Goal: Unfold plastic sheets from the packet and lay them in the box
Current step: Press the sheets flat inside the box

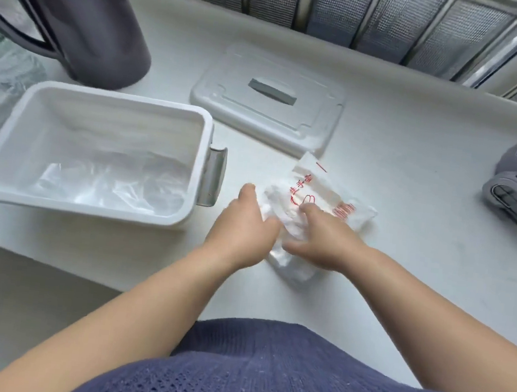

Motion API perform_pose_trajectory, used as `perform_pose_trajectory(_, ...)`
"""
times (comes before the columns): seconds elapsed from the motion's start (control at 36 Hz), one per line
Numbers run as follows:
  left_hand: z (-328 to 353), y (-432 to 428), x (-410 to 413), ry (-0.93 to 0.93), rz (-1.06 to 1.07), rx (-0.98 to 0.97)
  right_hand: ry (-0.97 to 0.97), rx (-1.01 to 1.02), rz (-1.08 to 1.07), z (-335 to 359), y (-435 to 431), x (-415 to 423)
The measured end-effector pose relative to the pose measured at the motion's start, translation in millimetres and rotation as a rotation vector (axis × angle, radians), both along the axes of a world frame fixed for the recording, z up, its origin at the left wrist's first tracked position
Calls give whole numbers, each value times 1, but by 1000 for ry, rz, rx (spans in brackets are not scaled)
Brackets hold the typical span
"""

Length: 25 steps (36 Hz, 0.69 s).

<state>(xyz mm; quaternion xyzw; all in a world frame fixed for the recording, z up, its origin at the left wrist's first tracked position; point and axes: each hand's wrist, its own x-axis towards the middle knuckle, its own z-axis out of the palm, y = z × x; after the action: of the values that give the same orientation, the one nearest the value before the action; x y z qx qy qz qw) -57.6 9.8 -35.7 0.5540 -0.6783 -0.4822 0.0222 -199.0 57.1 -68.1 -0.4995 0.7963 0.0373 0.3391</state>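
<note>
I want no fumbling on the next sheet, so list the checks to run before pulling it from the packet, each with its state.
1. White rectangular plastic box open, lid off: ok; the white lid with grey handle lies behind it.
2. Room in box: ok; clear sheets cover only the bottom.
3. Both hands on the white red-printed packet: ok; left hand, right hand.
4. One single sheet pinched: cannot tell.
5. Path from packet to box free: ok.
</note>
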Motion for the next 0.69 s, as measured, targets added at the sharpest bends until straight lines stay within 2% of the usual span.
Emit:
perform_pose_trajectory(0.08, -27, 15, -1, -33, 228, 328, 42, -4, 8, -12, 10, -5)
perform_pose_trajectory(0.14, -44, 27, -5, -5, 329, 387, 44, -37, -28, -15, 12, -13)
perform_pose_trajectory(0.22, -65, 37, -17, 101, 433, 418, -98, -61, -132, -18, 10, -21)
perform_pose_trajectory(0.31, -59, 35, -25, 65, 409, 208, -355, -122, -340, -22, 7, -24)
perform_pose_trajectory(0.39, -56, 26, -22, 35, 396, -17, -527, -152, -475, -22, 6, -24)
perform_pose_trajectory(0.69, -55, 4, -18, -82, 227, -316, -557, -133, -527, -19, 1, -21)
